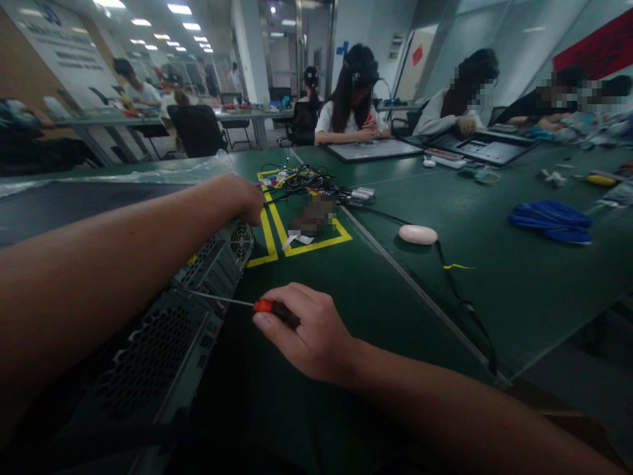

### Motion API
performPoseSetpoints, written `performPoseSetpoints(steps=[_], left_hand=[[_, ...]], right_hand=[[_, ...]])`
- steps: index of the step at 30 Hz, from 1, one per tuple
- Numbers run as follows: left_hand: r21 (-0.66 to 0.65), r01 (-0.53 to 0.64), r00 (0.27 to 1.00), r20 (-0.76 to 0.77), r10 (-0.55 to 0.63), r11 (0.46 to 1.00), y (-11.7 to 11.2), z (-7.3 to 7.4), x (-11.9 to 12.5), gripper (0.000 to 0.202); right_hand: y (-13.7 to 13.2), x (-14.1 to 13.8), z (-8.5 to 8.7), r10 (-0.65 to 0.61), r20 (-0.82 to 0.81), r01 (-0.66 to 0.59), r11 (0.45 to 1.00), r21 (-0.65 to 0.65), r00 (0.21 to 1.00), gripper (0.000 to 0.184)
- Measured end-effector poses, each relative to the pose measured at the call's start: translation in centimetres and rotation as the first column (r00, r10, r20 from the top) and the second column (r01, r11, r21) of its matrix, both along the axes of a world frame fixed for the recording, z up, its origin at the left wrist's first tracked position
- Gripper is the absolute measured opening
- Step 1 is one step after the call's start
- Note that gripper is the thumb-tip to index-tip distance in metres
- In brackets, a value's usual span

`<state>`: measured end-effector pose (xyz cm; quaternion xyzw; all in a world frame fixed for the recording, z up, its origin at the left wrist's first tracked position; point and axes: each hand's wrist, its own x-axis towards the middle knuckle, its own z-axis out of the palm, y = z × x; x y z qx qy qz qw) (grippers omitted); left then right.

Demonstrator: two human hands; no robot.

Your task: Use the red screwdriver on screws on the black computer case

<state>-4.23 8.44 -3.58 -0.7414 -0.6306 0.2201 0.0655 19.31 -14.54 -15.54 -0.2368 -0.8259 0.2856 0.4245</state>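
A grey computer case [163, 343] lies on its side at the near left of the green table [376, 290], its vented rear panel facing me. My right hand [311, 333] is closed round a screwdriver [242, 303] with a red and black handle; its thin shaft points left to the case's rear panel. My left hand [244, 198] reaches over the far top corner of the case, by the round fan grille [241, 241], with fingers curled down on the case's edge.
Yellow tape [277, 231] marks a rectangle holding a tangle of cables [306, 181]. A white oval object [418, 233] on a black cord lies to the right, blue cloth [551, 221] farther right. Several people sit at the far side with flat panels [373, 150].
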Motion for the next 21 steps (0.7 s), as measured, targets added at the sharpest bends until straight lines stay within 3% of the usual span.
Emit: performPoseSetpoints(steps=[5, 9, 18, 21], left_hand=[[0.001, 0.023, 0.999, -0.025, -0.023, 1.0, 0.2, -0.2, -0.3, 0.057], [-0.01, 0.037, 0.997, -0.072, -0.038, 0.999, 0.0, 0.0, 0.0, 0.057], [-0.041, -0.009, 0.986, -0.165, 0.002, 0.999, -1.9, 1.1, 1.8, 0.054], [-0.038, -0.011, 0.992, -0.129, 0.006, 0.999, -2.1, 1.2, 1.8, 0.052]], right_hand=[[0.2, -0.3, -0.3, 0.017, -0.06, -0.016, 1.0, 0.005, 0.998, 0.026], [0.2, -0.4, -0.3, 0.017, -0.025, -0.017, 1.0, -0.017, 1.0, 0.017], [0.0, -0.3, 0.0, -0.003, -0.02, 0.002, 0.999, -0.048, 1.0, 0.017], [0.0, -0.3, -0.1, 0.012, -0.05, -0.014, 0.999, -0.03, 0.999, 0.016]])
